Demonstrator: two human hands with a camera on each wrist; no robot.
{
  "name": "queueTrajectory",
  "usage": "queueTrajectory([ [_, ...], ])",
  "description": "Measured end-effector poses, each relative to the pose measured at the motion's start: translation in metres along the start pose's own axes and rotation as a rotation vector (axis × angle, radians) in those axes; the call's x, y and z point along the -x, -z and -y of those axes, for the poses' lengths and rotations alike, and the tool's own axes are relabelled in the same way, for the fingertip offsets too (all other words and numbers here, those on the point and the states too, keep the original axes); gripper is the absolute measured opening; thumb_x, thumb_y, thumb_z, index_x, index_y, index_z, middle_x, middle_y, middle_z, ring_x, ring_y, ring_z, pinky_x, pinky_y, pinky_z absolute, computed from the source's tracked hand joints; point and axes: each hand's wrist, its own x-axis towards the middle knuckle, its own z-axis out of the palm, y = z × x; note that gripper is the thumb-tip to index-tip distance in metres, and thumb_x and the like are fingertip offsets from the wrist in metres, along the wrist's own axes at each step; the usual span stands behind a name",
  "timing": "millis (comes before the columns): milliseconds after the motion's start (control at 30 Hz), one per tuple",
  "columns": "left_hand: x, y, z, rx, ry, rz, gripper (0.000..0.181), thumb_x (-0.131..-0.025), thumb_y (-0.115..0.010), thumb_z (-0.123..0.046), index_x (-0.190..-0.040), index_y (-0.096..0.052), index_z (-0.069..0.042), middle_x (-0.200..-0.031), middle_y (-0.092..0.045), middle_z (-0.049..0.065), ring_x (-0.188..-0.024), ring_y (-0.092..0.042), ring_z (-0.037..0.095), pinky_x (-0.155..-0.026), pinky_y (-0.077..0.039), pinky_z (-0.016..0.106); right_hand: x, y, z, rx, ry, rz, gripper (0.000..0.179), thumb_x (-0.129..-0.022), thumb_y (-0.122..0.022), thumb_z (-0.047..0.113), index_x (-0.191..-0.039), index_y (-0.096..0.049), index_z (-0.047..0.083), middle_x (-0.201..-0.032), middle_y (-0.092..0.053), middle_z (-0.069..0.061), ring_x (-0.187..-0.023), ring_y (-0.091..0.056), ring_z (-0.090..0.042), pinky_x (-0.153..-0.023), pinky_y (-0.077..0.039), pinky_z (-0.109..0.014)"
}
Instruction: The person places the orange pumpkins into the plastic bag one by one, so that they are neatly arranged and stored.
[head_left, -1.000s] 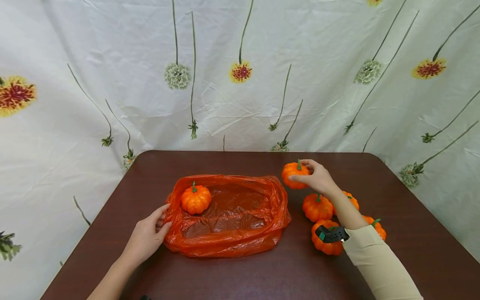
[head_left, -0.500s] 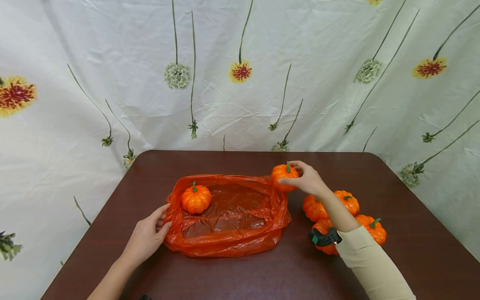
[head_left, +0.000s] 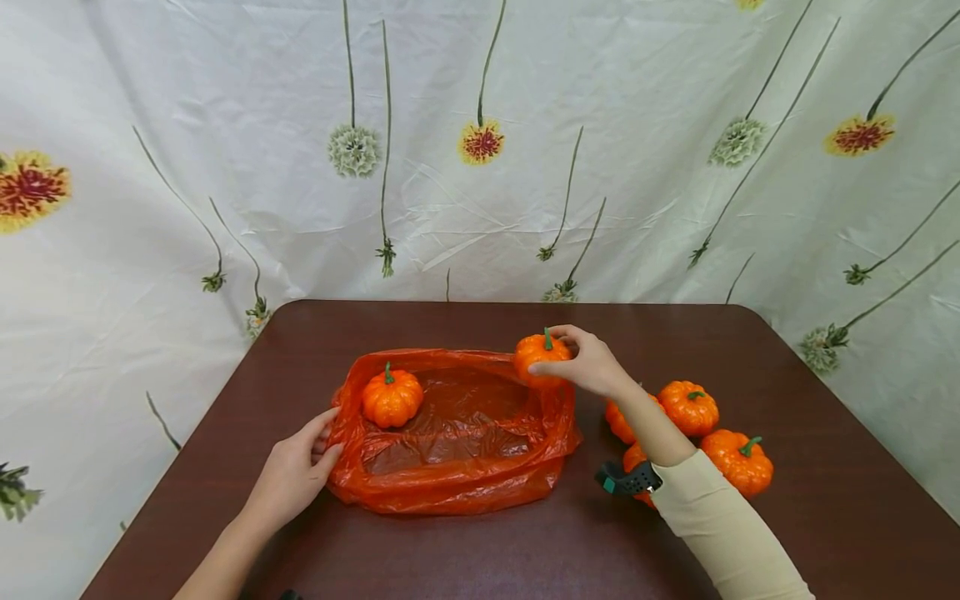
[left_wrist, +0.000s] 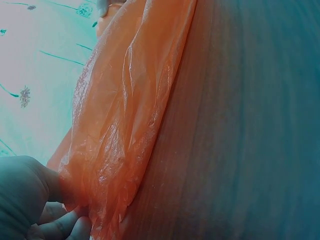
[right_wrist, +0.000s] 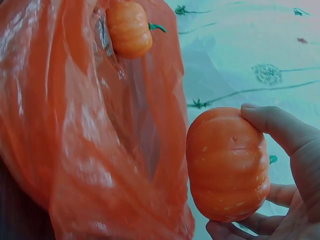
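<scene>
Pumpkin (right_wrist: 227,165): orng, ribbed, grn stem (right_wrist: 273,159)

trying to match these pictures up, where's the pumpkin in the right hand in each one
Head: the held pumpkin is right of centre, by the far right corner of the bag.
Left wrist: a small part shows near the top edge, left of centre, beyond the bag.
Right wrist: right of centre, large.
Shared landmark: the bag.
</scene>
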Motion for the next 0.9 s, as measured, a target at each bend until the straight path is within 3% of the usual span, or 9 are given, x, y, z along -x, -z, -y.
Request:
queueTrajectory([
  [900, 0.0, -0.001, 0.001, -0.011, -0.005, -0.001, 0.049, -0.086, -0.069, 0.0, -0.131, -0.052, 0.008, -0.094, -0.064, 0.012, -0.079, -0.063, 0.022, -0.071, -0.056, 0.039, -0.009, -0.055, 0.022, 0.015, 0.089, 0.093, 0.07, -0.079, -0.08, 0.036, -0.137, -0.052, 0.009, -0.129, -0.056, -0.012, -0.117, -0.051, -0.03, -0.094, -0.047, -0.046],
])
